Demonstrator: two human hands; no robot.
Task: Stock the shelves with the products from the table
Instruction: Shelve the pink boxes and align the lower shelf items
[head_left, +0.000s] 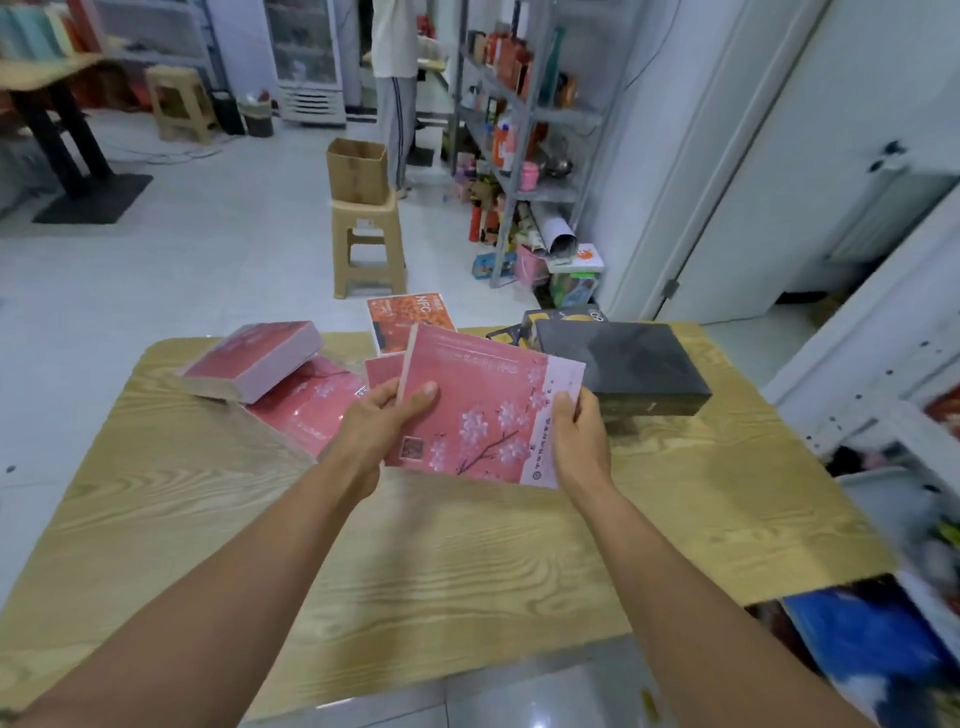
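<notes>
Gripping the flat pink blossom-printed box (483, 410) with my left hand (387, 415) and right hand (579, 431), I judge carrying it to the grey metal shelves (524, 119) comes next.

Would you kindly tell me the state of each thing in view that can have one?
pink blossom box, closed, held above the table by both hands
left hand, grips its left edge
right hand, grips its right edge
thick pink box, closed, tilted, propped on a flat pink box
dark grey box, closed, lying flat
cardboard box, open on top, standing on a stool
</notes>
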